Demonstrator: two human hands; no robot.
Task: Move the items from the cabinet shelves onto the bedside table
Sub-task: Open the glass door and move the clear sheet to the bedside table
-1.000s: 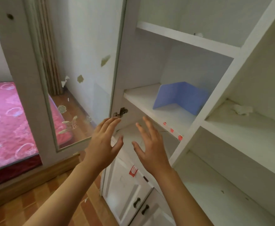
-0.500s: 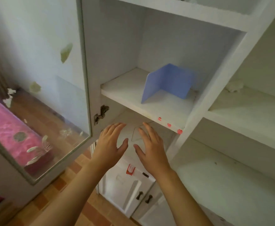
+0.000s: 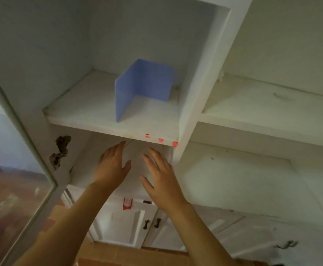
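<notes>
Both hands (image 3: 137, 169), perhaps empty, below shelf edge (image 3: 118, 129).

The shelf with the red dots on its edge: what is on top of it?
Only a folded blue sheet stands on the shelf, upright in an L shape. Whatever lies behind its panels is hidden. Both hands are below the shelf, empty.

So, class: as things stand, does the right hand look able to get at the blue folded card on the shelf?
Probably yes. The right hand is open and empty just below the shelf; the blue folded card stands with nothing in front of it.
</notes>
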